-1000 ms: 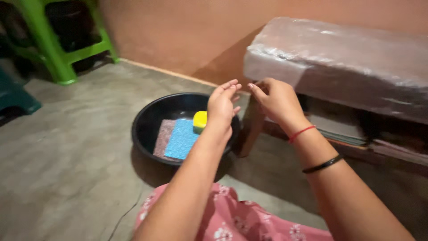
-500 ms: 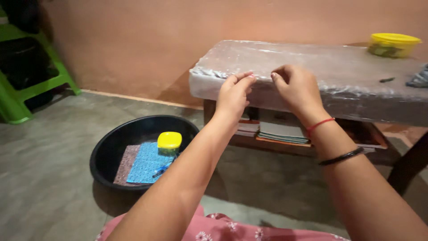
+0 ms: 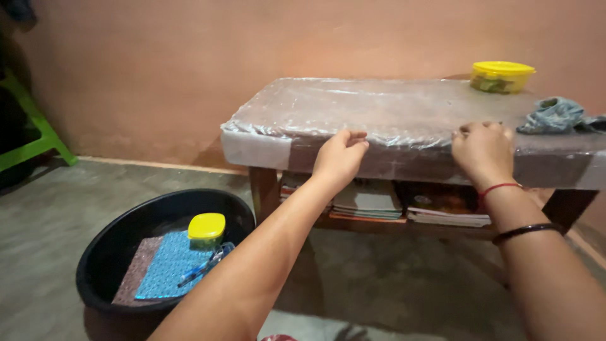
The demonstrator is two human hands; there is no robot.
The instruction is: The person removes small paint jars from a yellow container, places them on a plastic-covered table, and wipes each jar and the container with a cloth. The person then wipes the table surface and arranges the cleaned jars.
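Plainly, both hands were at the front edge of a low wooden bench (image 3: 571, 170) wrapped in clear plastic film (image 3: 379, 113). The left hand (image 3: 339, 158) had its fingers curled and drawn together, their tips pinching the film where it folded over the edge, toward the left half of the top. The right hand (image 3: 483, 151) sat further right on the same edge, fingers bent and bunched on the film; whether it truly nipped a fold or only pressed on it could not be told.

The film lay crinkled and glossy across the whole top and down the front. It looked thin, light and limp, likely to stretch or tear if dragged from one spot and slippery under flat fingers; the folded edge, where it doubled up, seemed the soundest place to take hold.

On the far right of the top stood a yellow-lidded tub (image 3: 502, 76), with a crumpled grey-blue cloth (image 3: 555, 115) just in front of it, near the right hand. Books (image 3: 404, 205) were stacked on the shelf beneath. On the concrete floor to the left sat a black basin (image 3: 101, 246) holding a blue notebook (image 3: 165, 265), a small yellow box (image 3: 206, 226) and a pen (image 3: 202, 268).
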